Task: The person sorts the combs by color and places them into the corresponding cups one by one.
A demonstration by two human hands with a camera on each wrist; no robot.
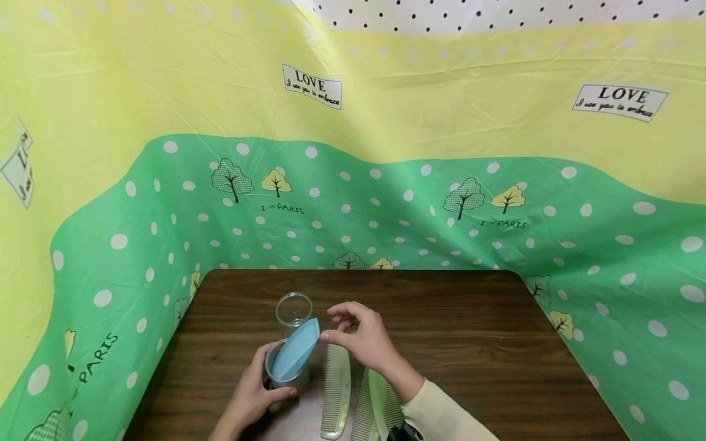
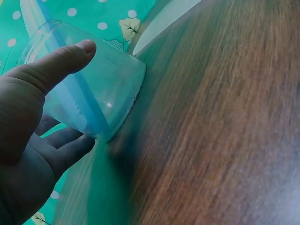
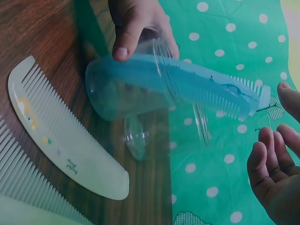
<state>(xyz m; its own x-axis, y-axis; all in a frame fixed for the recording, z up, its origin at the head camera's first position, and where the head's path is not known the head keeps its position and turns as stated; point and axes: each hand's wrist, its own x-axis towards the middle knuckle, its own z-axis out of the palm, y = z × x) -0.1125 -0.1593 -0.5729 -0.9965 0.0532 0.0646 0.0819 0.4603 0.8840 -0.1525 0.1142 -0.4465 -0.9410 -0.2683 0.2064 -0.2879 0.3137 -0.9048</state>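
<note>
A clear plastic jar (image 1: 288, 372) is gripped by my left hand (image 1: 255, 387), with the thumb on one side and the fingers round the other. Inside it leans a light blue comb (image 3: 187, 82), its upper end sticking out past the rim. My right hand (image 1: 365, 335) is beside that upper end, fingers loosely bent and apart; the right wrist view shows a small gap between thumb and comb. A pale green comb (image 1: 335, 392) lies on the table just right of the jar. More pale green combs (image 1: 380, 398) lie overlapping under my right forearm.
A second clear round container (image 1: 294, 309) stands behind the held jar on the dark wooden table (image 1: 441, 318). Green and yellow printed cloth (image 1: 386, 202) hangs round the table's back and sides. A small black object (image 1: 405, 432) sits by my right sleeve.
</note>
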